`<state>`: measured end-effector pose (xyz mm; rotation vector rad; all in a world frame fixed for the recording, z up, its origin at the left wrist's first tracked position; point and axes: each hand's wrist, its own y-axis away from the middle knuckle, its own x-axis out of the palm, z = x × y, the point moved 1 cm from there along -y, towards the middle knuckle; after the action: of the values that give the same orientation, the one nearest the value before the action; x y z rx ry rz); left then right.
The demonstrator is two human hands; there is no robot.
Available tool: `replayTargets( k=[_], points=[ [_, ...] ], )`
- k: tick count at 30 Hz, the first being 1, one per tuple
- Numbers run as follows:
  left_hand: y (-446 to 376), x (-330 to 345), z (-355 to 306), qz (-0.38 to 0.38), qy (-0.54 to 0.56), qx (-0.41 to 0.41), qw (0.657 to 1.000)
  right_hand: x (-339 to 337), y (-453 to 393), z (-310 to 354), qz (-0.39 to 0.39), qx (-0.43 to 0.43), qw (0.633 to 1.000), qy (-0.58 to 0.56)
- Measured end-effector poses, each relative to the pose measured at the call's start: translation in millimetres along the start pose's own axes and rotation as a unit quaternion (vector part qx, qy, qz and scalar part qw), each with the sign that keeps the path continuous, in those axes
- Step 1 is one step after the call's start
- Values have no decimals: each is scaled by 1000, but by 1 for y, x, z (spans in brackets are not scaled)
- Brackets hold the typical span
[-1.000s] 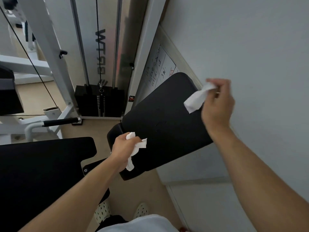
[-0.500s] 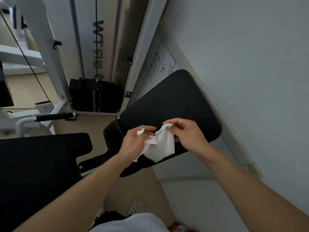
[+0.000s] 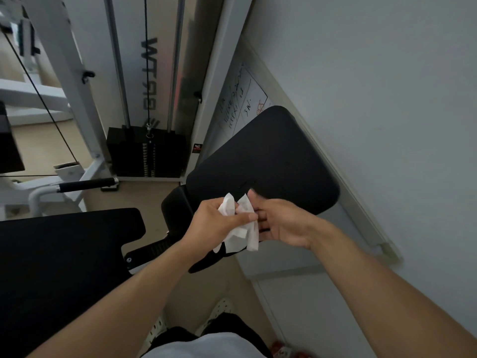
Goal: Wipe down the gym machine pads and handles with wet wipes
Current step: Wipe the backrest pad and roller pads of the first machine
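The large black back pad [image 3: 265, 161] of the gym machine lies directly beyond both hands, its long axis running from its lower-left end, by the hands, up and right towards the wall [image 3: 374, 99]. A second black pad [image 3: 64, 249], the seat, fills the lower-left corner of the view, well apart to the left. Further off, a black-gripped handle [image 3: 86, 185] sticks out of the white frame [image 3: 64, 73] near the weight stack [image 3: 147, 153].

The wet wipe [image 3: 241, 228] hangs bunched between the two hands, over the near lower edge of the back pad; whether it touches the pad I cannot tell. The left hand [image 3: 211, 223] has its thumb and fingers curled round the wipe's upper folds and grips them. The right hand [image 3: 281, 223] is more open: its fingers [image 3: 262, 217] lie fairly straight against the wipe's right side, and it is unclear whether they pinch it or only steady it.

By my judgement the wipe is being regathered for the next pass, and the pad's surface lies up and right of both hands, slightly nearer the right one.
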<state>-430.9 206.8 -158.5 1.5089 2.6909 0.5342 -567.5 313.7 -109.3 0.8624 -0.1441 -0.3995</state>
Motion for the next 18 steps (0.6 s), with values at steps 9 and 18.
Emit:
replayTargets(
  k=[9,18],
  points=[
    [-16,9,14,-105,7,-55,993,-34,-10,29,-137,-80,987,-3],
    [-45,2,42,-211,133,-172,953,-85,-14,68,-303,-445,630,559]
  ],
)
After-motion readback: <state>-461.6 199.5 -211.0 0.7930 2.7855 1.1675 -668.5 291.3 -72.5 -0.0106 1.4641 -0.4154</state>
